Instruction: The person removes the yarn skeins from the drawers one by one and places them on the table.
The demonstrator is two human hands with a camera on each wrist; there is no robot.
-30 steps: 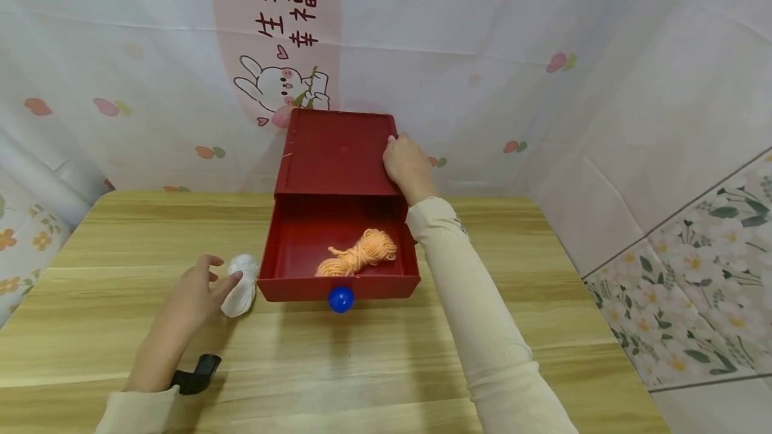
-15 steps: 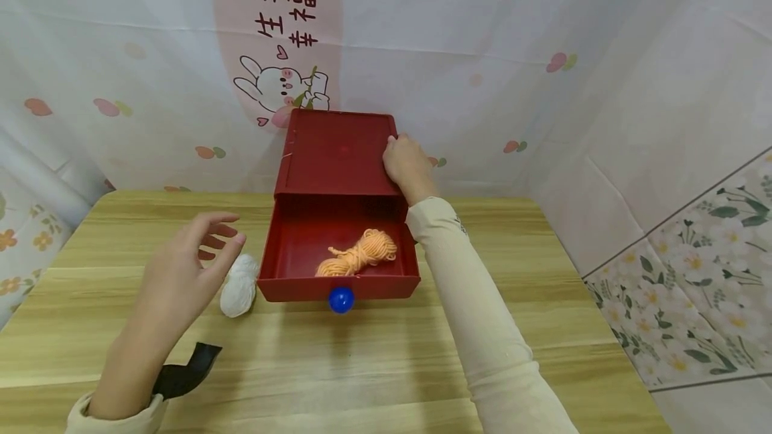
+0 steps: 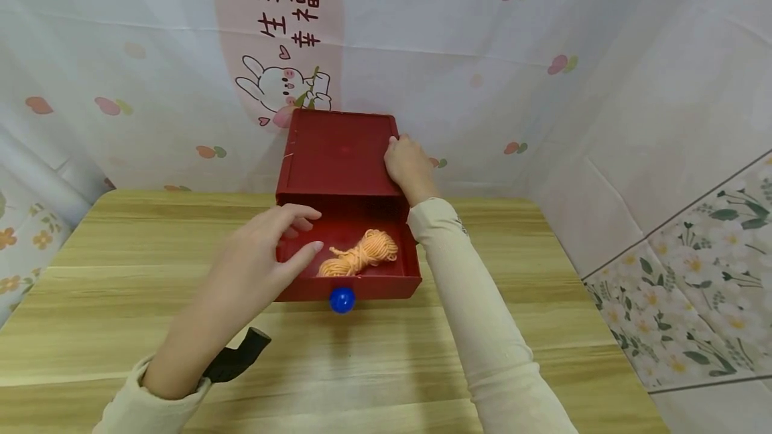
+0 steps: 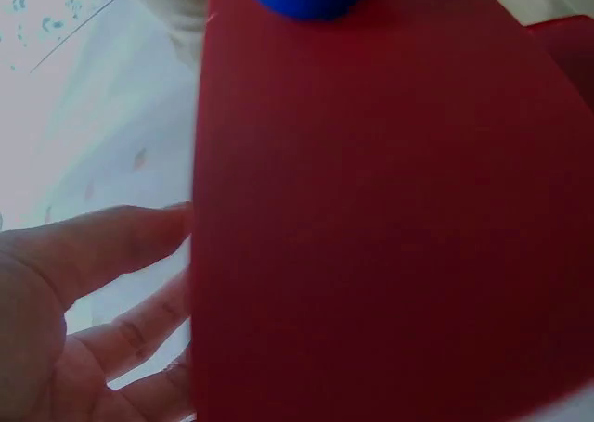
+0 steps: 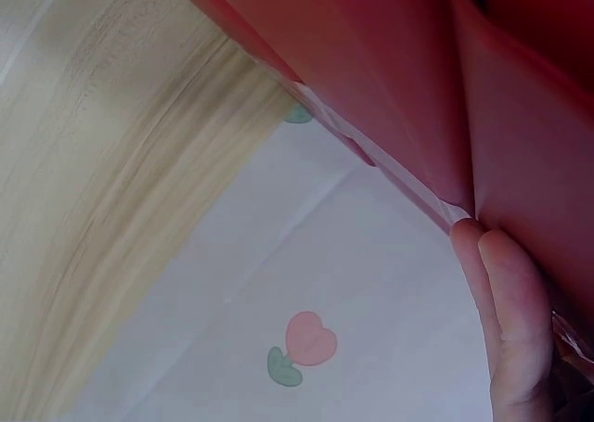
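Observation:
A red drawer box point(image 3: 344, 153) stands against the back curtain, its drawer point(image 3: 386, 286) pulled out towards me with a round blue knob point(image 3: 342, 300) on the front. Inside lies a tied skein of orange yarn point(image 3: 362, 254). Over the drawer's left side hovers my left hand point(image 3: 259, 260), fingers loosely curved and thumb apart, nothing between them. In the left wrist view the drawer front point(image 4: 371, 209) fills most of the picture. My right hand point(image 3: 411, 165) grips the box by its right edge; its fingers point(image 5: 515, 301) show there in the right wrist view. The white yarn is hidden behind my left hand and forearm.
The box rests at the back of a wooden table point(image 3: 494, 300). Behind it hangs a white printed curtain point(image 3: 458, 86), with a flowered panel point(image 3: 693, 286) at the right. A black strap point(image 3: 238, 357) sticks out from my left wrist.
My left hand has risen away from the white yarn on the table and moved right, over the drawer. The right hand, the box and the orange yarn have stayed put.

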